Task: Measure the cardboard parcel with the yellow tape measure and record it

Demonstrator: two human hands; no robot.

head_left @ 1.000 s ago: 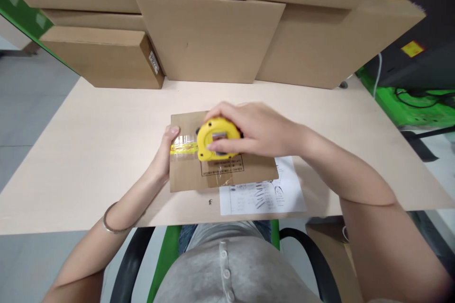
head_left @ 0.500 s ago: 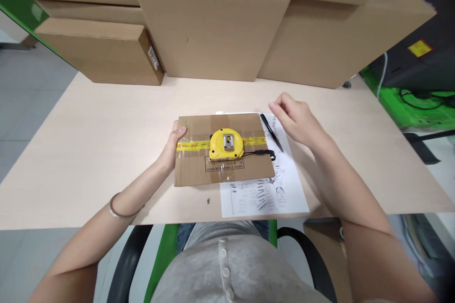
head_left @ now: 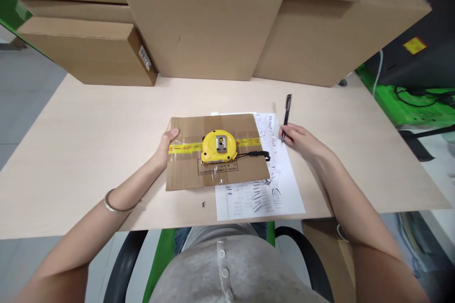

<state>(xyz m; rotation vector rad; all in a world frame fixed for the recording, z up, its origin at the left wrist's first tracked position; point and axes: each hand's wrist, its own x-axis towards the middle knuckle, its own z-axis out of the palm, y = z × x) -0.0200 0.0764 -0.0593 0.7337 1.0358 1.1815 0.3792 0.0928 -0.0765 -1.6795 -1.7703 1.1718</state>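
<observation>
My left hand (head_left: 165, 144) grips the left edge of a small taped cardboard box (head_left: 185, 170), its thumb on top and its other fingers hidden behind the side. On the box lies a yellow tape measure (head_left: 210, 146) with a metal belt clip facing up and a black wrist strap (head_left: 259, 154) trailing right. To the right, my right hand (head_left: 296, 138) pinches a black pen (head_left: 287, 110) near its lower end, the pen standing nearly upright. Under the box, a white sheet of paper (head_left: 284, 189) with printed text and pen marks sticks out to the right and front.
Large cardboard boxes (head_left: 199, 33) stand stacked along the back of the pale table (head_left: 88, 151). A flatter carton (head_left: 78, 52) stands at the back left. Black cables (head_left: 419, 97) lie on a green surface at the far right. The table's front edge is close to my body.
My right hand has picked up the pen from beside the box and moved slightly right and down with it. My left hand still holds the box; the view has shifted a little.
</observation>
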